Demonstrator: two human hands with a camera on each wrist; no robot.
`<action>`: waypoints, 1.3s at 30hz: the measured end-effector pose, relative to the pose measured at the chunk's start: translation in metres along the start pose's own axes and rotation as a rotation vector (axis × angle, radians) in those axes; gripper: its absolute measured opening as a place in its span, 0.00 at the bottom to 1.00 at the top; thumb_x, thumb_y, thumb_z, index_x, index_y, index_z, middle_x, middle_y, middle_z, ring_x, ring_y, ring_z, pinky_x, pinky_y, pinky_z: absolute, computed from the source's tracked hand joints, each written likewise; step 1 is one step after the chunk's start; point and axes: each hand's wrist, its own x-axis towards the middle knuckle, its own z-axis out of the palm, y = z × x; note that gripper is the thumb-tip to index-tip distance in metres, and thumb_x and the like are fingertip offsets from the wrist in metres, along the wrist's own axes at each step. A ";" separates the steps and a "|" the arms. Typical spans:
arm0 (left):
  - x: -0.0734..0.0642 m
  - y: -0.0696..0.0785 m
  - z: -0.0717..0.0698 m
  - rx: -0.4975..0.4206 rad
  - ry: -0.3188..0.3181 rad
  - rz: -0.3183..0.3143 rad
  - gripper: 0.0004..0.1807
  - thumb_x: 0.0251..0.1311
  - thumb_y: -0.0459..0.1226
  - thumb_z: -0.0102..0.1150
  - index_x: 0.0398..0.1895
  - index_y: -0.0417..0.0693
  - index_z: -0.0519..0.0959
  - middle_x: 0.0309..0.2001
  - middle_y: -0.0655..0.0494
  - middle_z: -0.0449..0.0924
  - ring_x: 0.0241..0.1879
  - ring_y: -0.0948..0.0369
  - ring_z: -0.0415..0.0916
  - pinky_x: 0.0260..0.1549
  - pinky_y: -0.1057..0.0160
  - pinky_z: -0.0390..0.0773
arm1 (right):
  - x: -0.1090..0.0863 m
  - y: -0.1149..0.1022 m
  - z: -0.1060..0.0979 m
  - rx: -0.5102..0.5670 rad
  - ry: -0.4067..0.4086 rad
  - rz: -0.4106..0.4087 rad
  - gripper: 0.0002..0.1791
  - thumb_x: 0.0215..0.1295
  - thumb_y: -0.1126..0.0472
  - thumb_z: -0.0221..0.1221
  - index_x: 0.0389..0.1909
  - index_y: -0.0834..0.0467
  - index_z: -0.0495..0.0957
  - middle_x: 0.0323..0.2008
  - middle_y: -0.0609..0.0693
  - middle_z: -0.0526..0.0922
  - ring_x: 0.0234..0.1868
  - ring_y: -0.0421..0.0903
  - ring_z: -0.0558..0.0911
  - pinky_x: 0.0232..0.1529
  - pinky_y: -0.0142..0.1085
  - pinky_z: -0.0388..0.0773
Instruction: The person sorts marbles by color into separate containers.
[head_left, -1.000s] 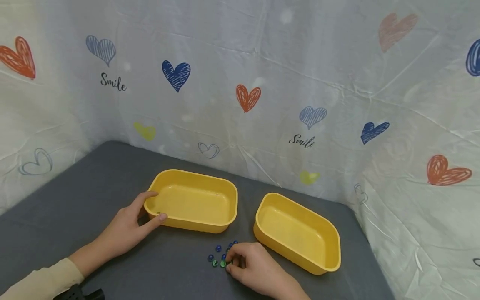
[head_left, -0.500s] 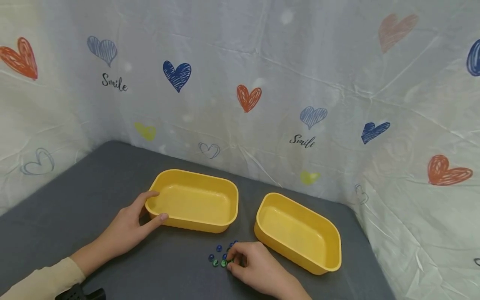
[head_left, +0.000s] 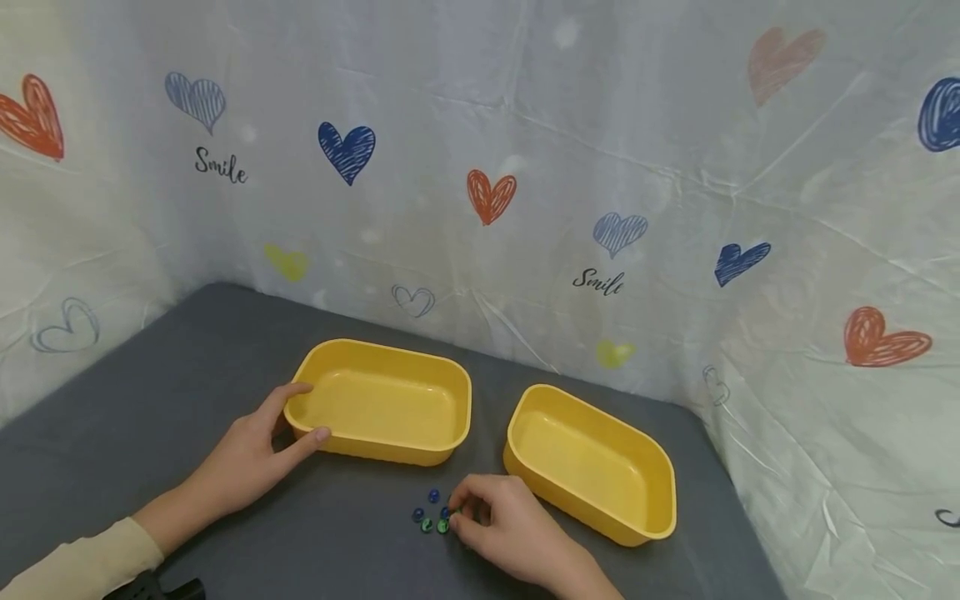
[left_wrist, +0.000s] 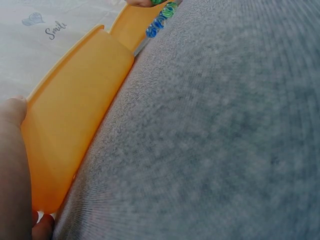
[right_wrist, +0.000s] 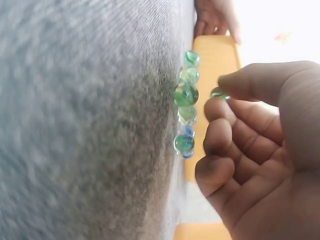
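Note:
Two yellow plastic tubs stand on the table. My left hand (head_left: pixel 236 458) grips the end of the left tub (head_left: pixel 390 454), thumb on its front rim and fingers over its left side. In front of the tubs lies a small group of glass marbles, blue (head_left: pixel 433 496) and green (head_left: pixel 427 526). Beside them, my right hand (head_left: pixel 510 525) is curled, partly covering the group. In the right wrist view a green marble (right_wrist: pixel 220 93) is pinched between thumb and fingertip, raised off the table, next to several loose green marbles (right_wrist: pixel 186 95).
The right tub (head_left: pixel 570 500) stands at an angle just beyond my right hand, a gap away from the left one. Grey cloth (head_left: pixel 337 533) covers the table. A white curtain (head_left: pixel 420 233) printed with hearts hangs along the back and sides.
My right hand has risen slightly from the marbles with a green marble in its fingertips. The left hand and both tubs have stayed put; the head view has shifted a little.

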 end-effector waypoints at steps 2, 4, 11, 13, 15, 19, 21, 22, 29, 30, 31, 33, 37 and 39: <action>0.000 0.000 0.000 0.002 0.002 -0.001 0.41 0.65 0.59 0.59 0.73 0.50 0.58 0.69 0.38 0.65 0.59 0.45 0.75 0.50 0.43 0.76 | 0.001 0.000 -0.001 -0.009 0.019 -0.027 0.02 0.68 0.57 0.63 0.39 0.48 0.83 0.27 0.38 0.80 0.23 0.35 0.76 0.23 0.31 0.76; 0.000 -0.001 0.001 0.000 0.003 0.002 0.40 0.65 0.59 0.59 0.73 0.50 0.58 0.69 0.38 0.65 0.60 0.46 0.75 0.50 0.44 0.76 | 0.001 0.000 -0.003 -0.013 0.038 -0.041 0.03 0.68 0.57 0.63 0.39 0.48 0.84 0.27 0.38 0.80 0.23 0.35 0.76 0.23 0.32 0.75; 0.001 -0.003 0.003 0.002 0.005 0.008 0.40 0.65 0.59 0.58 0.73 0.51 0.58 0.69 0.39 0.65 0.60 0.47 0.75 0.50 0.44 0.76 | 0.003 -0.001 -0.006 -0.014 0.096 -0.084 0.03 0.68 0.58 0.63 0.39 0.49 0.83 0.29 0.38 0.80 0.25 0.36 0.76 0.25 0.32 0.76; 0.000 -0.003 0.004 0.004 0.006 0.006 0.40 0.65 0.59 0.58 0.73 0.52 0.58 0.69 0.39 0.66 0.59 0.47 0.75 0.50 0.44 0.76 | 0.004 -0.002 -0.005 -0.007 0.112 -0.109 0.03 0.69 0.58 0.62 0.40 0.50 0.83 0.29 0.38 0.80 0.25 0.36 0.76 0.25 0.32 0.77; 0.000 -0.003 0.004 0.004 0.004 0.003 0.40 0.65 0.59 0.58 0.73 0.52 0.58 0.69 0.38 0.66 0.59 0.46 0.75 0.50 0.43 0.76 | 0.006 -0.002 -0.005 -0.002 0.123 -0.128 0.03 0.69 0.58 0.62 0.40 0.50 0.83 0.29 0.38 0.80 0.25 0.36 0.76 0.25 0.32 0.77; -0.001 -0.003 0.003 0.000 0.000 0.000 0.40 0.65 0.59 0.58 0.73 0.52 0.58 0.68 0.37 0.66 0.59 0.46 0.75 0.50 0.44 0.76 | 0.011 -0.004 -0.005 0.001 0.146 -0.137 0.03 0.69 0.57 0.62 0.40 0.50 0.83 0.30 0.38 0.81 0.25 0.36 0.77 0.26 0.32 0.77; -0.001 -0.003 0.002 0.001 0.006 0.002 0.40 0.65 0.59 0.59 0.73 0.51 0.58 0.68 0.37 0.66 0.59 0.46 0.75 0.49 0.44 0.77 | 0.013 -0.005 -0.006 0.002 0.162 -0.137 0.03 0.69 0.58 0.62 0.40 0.51 0.83 0.30 0.38 0.81 0.26 0.36 0.77 0.26 0.32 0.77; -0.001 -0.004 0.002 0.003 0.009 0.004 0.40 0.65 0.59 0.59 0.73 0.51 0.58 0.68 0.37 0.67 0.59 0.46 0.76 0.49 0.44 0.77 | 0.015 -0.005 -0.006 0.000 0.172 -0.138 0.03 0.69 0.58 0.62 0.40 0.51 0.83 0.30 0.38 0.81 0.26 0.37 0.77 0.26 0.32 0.78; -0.001 -0.004 0.001 0.012 0.006 0.005 0.40 0.65 0.59 0.58 0.73 0.51 0.58 0.68 0.39 0.67 0.59 0.47 0.76 0.50 0.44 0.77 | 0.021 -0.009 -0.009 0.032 0.220 -0.128 0.03 0.69 0.56 0.63 0.41 0.48 0.83 0.31 0.39 0.82 0.29 0.38 0.79 0.29 0.34 0.79; -0.001 -0.004 0.001 0.011 0.007 0.006 0.40 0.65 0.59 0.58 0.73 0.51 0.58 0.68 0.39 0.67 0.58 0.48 0.76 0.49 0.45 0.77 | 0.022 -0.010 -0.009 0.040 0.223 -0.128 0.03 0.69 0.56 0.63 0.41 0.47 0.83 0.31 0.39 0.83 0.29 0.39 0.80 0.29 0.34 0.80; -0.001 -0.003 0.001 0.009 0.010 0.007 0.40 0.65 0.58 0.59 0.72 0.51 0.59 0.67 0.40 0.68 0.57 0.49 0.77 0.49 0.45 0.77 | 0.023 -0.011 -0.009 0.050 0.228 -0.128 0.03 0.69 0.55 0.63 0.40 0.47 0.83 0.31 0.41 0.83 0.30 0.39 0.80 0.30 0.34 0.80; -0.001 -0.003 0.001 0.009 0.018 0.012 0.39 0.65 0.58 0.59 0.72 0.51 0.59 0.65 0.41 0.70 0.55 0.51 0.78 0.48 0.46 0.77 | 0.026 -0.014 -0.010 0.074 0.239 -0.127 0.03 0.70 0.55 0.63 0.40 0.48 0.83 0.32 0.43 0.85 0.30 0.40 0.81 0.31 0.35 0.80; -0.001 -0.002 0.001 0.009 0.025 0.016 0.38 0.65 0.58 0.59 0.71 0.51 0.60 0.63 0.43 0.73 0.53 0.53 0.79 0.46 0.48 0.78 | 0.035 -0.018 -0.012 0.139 0.267 -0.113 0.06 0.69 0.54 0.63 0.40 0.51 0.83 0.33 0.49 0.85 0.32 0.43 0.81 0.33 0.37 0.80; 0.000 -0.002 0.001 0.008 0.025 0.017 0.38 0.65 0.57 0.59 0.72 0.51 0.60 0.64 0.42 0.72 0.54 0.52 0.79 0.46 0.48 0.78 | 0.040 -0.019 -0.013 0.164 0.277 -0.104 0.07 0.70 0.53 0.63 0.40 0.52 0.83 0.33 0.49 0.84 0.32 0.44 0.81 0.33 0.38 0.80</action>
